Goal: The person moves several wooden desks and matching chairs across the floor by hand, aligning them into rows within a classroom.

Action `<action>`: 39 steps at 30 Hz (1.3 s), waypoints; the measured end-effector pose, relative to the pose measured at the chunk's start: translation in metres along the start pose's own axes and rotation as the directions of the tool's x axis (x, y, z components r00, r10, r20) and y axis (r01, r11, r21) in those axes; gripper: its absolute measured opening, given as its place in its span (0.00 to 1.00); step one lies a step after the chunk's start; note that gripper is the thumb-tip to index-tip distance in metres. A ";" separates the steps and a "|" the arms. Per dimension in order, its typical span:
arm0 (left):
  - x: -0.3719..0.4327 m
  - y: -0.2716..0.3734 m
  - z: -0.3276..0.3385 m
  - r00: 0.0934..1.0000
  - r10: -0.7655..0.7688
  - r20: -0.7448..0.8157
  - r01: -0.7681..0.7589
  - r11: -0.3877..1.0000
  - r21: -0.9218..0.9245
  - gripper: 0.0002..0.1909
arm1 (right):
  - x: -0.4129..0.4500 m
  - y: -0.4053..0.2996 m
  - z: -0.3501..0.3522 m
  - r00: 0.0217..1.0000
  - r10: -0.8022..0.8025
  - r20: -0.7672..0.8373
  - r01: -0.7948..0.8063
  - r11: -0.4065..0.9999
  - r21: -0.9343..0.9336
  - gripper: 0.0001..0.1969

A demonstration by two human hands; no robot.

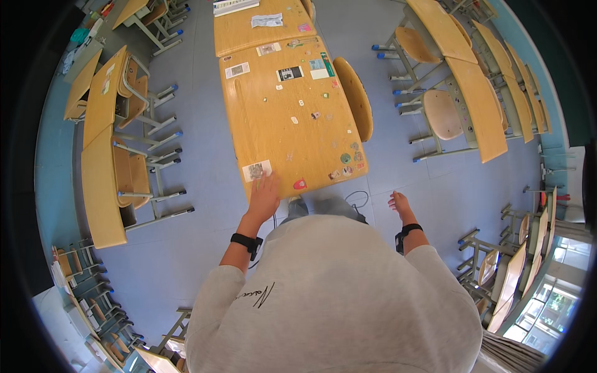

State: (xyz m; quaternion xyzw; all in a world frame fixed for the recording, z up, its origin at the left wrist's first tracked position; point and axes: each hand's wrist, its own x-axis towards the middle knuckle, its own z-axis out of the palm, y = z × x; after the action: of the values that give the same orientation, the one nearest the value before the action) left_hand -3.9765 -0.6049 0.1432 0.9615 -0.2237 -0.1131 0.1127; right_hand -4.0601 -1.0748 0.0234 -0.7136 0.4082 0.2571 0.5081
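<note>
My left hand (264, 195) is over the near left corner of a wooden school desk (266, 126). Its fingertips touch or overlap the lower edge of a small pale card (255, 170) with a grey printed picture. The fingers look extended rather than closed around it. Beside my body, above the floor, hangs my right hand (398, 202); its fingers are loosely bent and nothing shows in it. Farther up the desk lie another pale card (237, 70), a pale card near the back edge (268, 49) and a black-and-white card (290, 73). Stickers dot the desktop.
A chair (355, 100) stands against the desk's right side. Another desk (233, 37) adjoins its far edge, bearing a crumpled paper (267, 20) and stacked books (235, 6). Desk rows (100, 182) with chairs line both sides. A thin cable (358, 199) loops on the floor.
</note>
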 end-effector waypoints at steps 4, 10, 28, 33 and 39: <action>0.017 0.015 0.014 0.999 0.033 0.033 -0.030 0.996 -0.080 0.22 | 0.005 0.000 -0.031 0.997 0.070 0.009 -0.070 0.997 0.016 0.17; 0.085 0.078 0.012 0.997 0.072 -0.042 -0.074 0.996 -0.046 0.26 | 0.051 -0.005 -0.107 1.000 -0.007 0.027 0.008 1.000 -0.011 0.15; 0.272 0.368 0.052 0.916 -0.389 -0.094 0.386 0.921 -0.049 0.38 | 0.252 0.009 -0.458 0.991 -0.134 -0.012 0.133 0.990 -0.048 0.12; 0.330 0.377 0.078 0.865 -0.500 -0.042 0.501 0.856 0.127 0.38 | 0.344 -0.091 -0.455 0.941 -0.323 0.103 0.336 0.930 -0.152 0.13; 0.469 0.342 0.034 0.754 -0.542 -0.371 0.550 0.830 -0.093 0.33 | 0.409 -0.261 -0.401 0.834 -0.450 0.320 0.506 0.855 -0.116 0.11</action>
State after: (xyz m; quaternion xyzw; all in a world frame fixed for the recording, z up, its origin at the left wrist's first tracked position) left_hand -3.7142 -1.1229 0.1245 0.9889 0.0915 0.0512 0.1056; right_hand -3.6406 -1.5418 -0.0204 -0.7955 0.1125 0.2589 0.5362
